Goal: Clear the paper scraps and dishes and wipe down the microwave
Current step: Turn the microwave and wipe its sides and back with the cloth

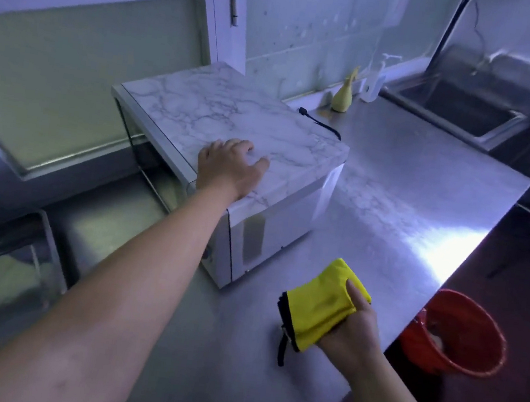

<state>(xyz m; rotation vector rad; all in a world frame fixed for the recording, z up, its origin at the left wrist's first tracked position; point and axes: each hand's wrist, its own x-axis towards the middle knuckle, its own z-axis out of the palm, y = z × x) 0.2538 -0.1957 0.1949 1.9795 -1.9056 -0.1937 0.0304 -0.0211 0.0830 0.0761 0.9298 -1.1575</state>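
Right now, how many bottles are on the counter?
2. A yellow bottle stands beyond the microwave, and a clear pump bottle stands just right of it, near the sink. More could be hidden out of view.

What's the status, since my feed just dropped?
Left hand rests on microwave top. Right hand grips yellow cloth. Nothing else on top.
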